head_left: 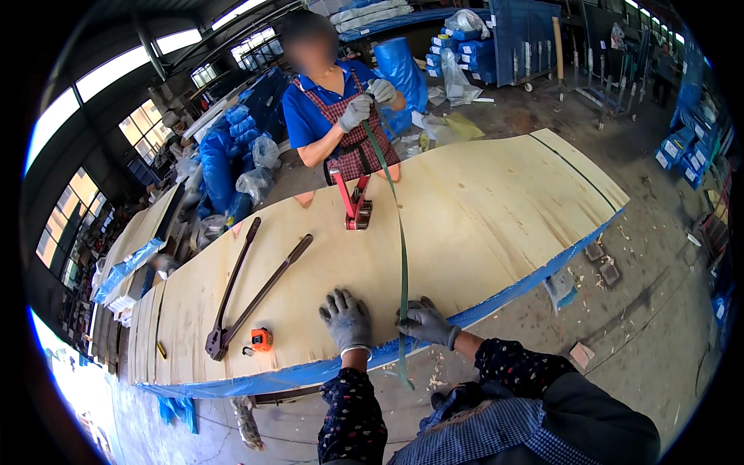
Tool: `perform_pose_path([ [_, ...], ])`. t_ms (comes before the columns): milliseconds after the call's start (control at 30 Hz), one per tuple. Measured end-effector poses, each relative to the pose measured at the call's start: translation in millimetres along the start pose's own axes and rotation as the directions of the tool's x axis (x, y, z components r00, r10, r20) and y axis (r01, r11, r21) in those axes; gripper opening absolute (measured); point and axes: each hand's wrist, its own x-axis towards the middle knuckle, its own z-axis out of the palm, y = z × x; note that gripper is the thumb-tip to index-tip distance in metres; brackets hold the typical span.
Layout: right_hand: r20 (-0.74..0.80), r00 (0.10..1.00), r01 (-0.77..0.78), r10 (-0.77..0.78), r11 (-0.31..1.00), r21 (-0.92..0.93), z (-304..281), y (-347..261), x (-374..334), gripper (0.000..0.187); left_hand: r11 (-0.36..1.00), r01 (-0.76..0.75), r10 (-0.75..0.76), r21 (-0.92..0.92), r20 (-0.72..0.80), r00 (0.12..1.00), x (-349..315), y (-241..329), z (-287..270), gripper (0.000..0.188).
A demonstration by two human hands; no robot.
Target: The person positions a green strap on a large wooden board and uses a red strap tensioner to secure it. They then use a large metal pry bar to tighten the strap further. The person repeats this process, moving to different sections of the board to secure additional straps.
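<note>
My left hand (347, 321), in a grey glove, lies flat with fingers spread on a long plywood sheet (480, 209) near its front edge. Just to its right, my right hand (428, 322), gloved alike, grips a green packing strap (401, 256) at that edge. The strap's loose end hangs below the board, and its other part runs across the top to a co-worker (325, 108), whose gloved hands hold it up. A red strapping tool (355, 205) stands on the plywood by the far edge. Long-handled cutters (225, 335) and an orange tape measure (261, 339) lie left of my left hand.
Blue plastic wrapping (511, 283) covers the stack's side. A second green strap (577, 168) crosses the right end. A small yellow-and-black object (161, 350) lies at the left end. Blue-wrapped bundles (225, 163) stand behind to the left, a wheeled metal rack (604, 97) at the back right. Wood scraps (608, 271) litter the floor.
</note>
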Motion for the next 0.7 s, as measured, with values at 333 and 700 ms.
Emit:
perform_pose_path([
  [333,-0.044,0.998,-0.044,0.045,0.999,0.015,6.4,6.3,-1.1,0.024,1.000,-0.005,0.005,-0.004,0.013,1.000,1.0,0.5,-0.1,0.048],
  [700,-0.044,0.999,-0.031,0.032,0.999,0.020,5.5,3.6,-1.3,0.022,1.000,-0.008,0.008,-0.013,-0.010,1.000,0.2,1.2,-3.3,0.047],
])
